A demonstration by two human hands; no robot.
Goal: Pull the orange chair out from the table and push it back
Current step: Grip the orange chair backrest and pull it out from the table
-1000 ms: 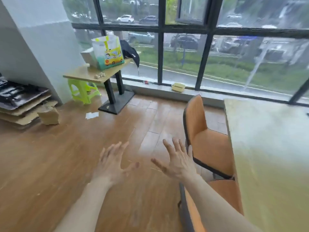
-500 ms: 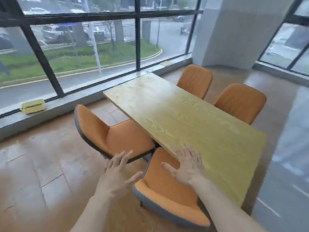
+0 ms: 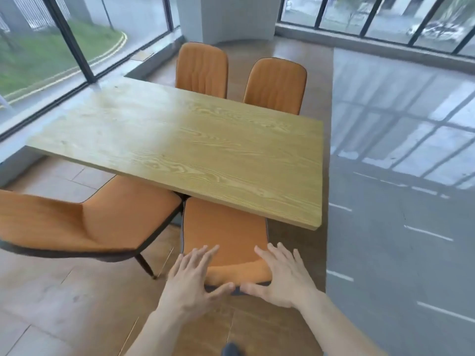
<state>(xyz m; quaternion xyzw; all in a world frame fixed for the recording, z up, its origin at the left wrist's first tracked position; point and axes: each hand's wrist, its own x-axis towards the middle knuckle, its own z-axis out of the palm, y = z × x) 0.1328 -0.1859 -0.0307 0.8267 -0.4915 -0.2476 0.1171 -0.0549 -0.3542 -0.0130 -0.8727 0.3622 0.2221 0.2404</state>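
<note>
The orange chair (image 3: 223,227) stands right in front of me, its seat tucked under the near edge of the wooden table (image 3: 180,140). Its backrest top, orange with a dark rim, is nearest to me. My left hand (image 3: 195,281) lies over the left part of that backrest top, fingers spread and straight on the front, thumb on the dark rear edge. My right hand (image 3: 282,276) mirrors it on the right part. Neither hand has curled around the backrest. The chair's legs are hidden.
A second orange chair (image 3: 90,222) stands close on the left, angled, its seat edge almost touching the first. Two more orange chairs (image 3: 201,68) (image 3: 276,84) face me across the table. Wooden floor lies behind me; glossy grey floor (image 3: 398,214) runs along the right.
My view has swung right from the open floor to face the table. Both hands moved forward from the air and came down onto the near chair's backrest top.
</note>
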